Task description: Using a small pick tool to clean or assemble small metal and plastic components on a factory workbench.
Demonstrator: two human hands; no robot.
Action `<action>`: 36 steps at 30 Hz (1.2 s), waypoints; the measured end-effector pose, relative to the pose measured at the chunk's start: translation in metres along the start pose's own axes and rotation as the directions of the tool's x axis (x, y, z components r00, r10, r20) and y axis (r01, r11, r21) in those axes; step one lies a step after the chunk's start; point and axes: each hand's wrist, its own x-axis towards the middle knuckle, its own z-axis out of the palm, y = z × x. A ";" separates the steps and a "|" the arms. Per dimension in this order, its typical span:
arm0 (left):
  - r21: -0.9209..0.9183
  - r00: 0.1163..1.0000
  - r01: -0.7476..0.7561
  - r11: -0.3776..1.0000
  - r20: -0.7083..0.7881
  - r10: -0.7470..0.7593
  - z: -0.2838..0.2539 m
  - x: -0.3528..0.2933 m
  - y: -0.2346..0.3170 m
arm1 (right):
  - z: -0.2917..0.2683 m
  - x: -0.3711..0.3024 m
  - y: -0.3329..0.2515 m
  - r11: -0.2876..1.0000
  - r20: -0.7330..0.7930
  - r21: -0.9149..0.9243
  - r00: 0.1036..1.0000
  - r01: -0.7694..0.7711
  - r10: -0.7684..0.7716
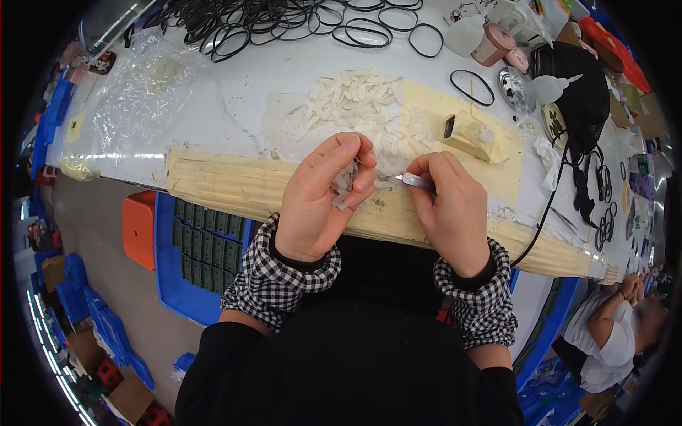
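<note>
My left hand [320,192] is turned palm up above the table's front edge, its fingers curled over several small whitish scraps [342,186]. Close by on the right, my right hand [452,206] pinches a small silver knife [418,182], whose pointed tip faces the left hand. Just beyond both hands lies a loose heap of pale, flat strips [359,96], spread over a thin sheet and partly onto yellowish paper [508,174]. A tape-covered block [477,136] with a dark opening at one end rests on that paper.
Black rubber rings [249,21] pile up at the back. Crumpled clear plastic [145,92] lies left. Cups [495,44], a squeeze bottle [550,88] and a black bag [582,92] crowd the right. Below left stand a blue crate [167,263] and an orange stool [139,228]. Another person [604,334] sits right.
</note>
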 end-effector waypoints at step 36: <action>0.065 0.956 0.234 0.970 0.168 -0.242 0.008 -0.003 -0.008 | -0.023 0.004 -0.029 0.945 -0.199 0.230 0.962 0.232 -0.187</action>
